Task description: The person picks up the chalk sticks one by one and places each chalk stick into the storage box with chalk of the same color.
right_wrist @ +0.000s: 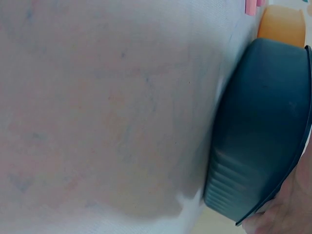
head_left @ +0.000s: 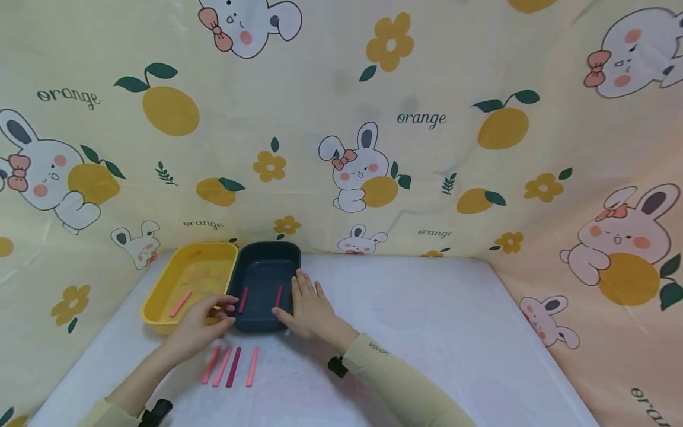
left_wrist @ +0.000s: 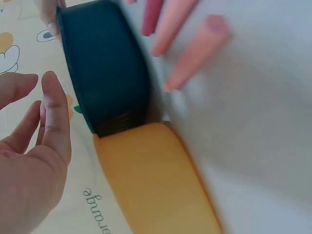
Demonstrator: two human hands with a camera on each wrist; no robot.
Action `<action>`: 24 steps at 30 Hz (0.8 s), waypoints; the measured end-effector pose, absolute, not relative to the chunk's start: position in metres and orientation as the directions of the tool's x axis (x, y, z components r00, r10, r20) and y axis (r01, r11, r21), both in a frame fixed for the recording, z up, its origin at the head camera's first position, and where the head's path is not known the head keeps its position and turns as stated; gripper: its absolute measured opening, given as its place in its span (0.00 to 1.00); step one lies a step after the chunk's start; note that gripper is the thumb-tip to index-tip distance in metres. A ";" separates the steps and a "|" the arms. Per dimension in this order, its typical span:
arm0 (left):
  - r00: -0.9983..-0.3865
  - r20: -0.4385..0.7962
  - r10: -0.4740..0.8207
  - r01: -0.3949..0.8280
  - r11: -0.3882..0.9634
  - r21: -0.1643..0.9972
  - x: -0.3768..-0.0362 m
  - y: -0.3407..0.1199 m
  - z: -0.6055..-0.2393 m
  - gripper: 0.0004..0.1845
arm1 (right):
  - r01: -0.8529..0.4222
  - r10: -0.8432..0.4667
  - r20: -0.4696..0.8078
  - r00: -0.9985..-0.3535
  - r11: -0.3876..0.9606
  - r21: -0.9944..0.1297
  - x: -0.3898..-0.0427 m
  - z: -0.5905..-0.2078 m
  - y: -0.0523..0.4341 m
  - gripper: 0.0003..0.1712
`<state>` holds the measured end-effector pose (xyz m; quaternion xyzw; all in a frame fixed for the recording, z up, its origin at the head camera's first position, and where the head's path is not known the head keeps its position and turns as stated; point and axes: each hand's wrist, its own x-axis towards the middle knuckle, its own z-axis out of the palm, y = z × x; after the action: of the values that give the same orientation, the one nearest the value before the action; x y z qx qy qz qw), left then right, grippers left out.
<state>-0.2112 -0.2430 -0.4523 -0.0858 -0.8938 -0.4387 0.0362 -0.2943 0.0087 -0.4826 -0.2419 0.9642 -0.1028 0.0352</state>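
Observation:
In the head view, my left hand [head_left: 203, 326] hovers over the near edges of the yellow tray [head_left: 155, 317] and the dark blue tray [head_left: 256, 327]. Its fingers are bent loosely; thumb and fingertips stand apart with nothing between them in the left wrist view. My right hand [head_left: 312, 308] lies along the blue tray's right rim, fingers straight, thumb over the near right corner. Inside the blue tray are two chalk-like sticks: a left red stick [head_left: 243, 300] and a right red stick [head_left: 278, 295] by the thumb. One coral stick [head_left: 180, 303] lies in the yellow tray.
Several sticks lie side by side on the white table in front of the trays, among them a dark magenta stick [head_left: 233, 367] and a pink stick [head_left: 252, 367]. Behind the trays rises a patterned cloth [head_left: 320, 225]. The white tabletop [head_left: 427, 332] extends to the right.

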 end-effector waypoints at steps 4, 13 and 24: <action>-0.990 0.066 0.124 0.129 0.618 0.776 -0.202 -0.248 -0.455 0.22 | -0.462 -0.477 -0.024 -0.879 0.861 -0.212 -0.294 -0.480 0.010 0.56; -0.989 -0.056 0.135 0.052 0.684 0.728 -0.193 -0.259 -0.472 0.19 | -0.465 -0.483 -0.031 -0.875 0.857 -0.222 -0.293 -0.478 0.011 0.56; -0.982 -0.129 0.139 0.020 0.751 0.660 -0.192 -0.261 -0.488 0.15 | -0.466 -0.482 -0.023 -0.876 0.857 -0.220 -0.293 -0.480 0.010 0.56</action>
<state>-0.1918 -0.2606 -0.4880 -0.0427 -0.9317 -0.3505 -0.0854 -0.2926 0.0099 -0.4800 -0.2459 0.9629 -0.1044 0.0386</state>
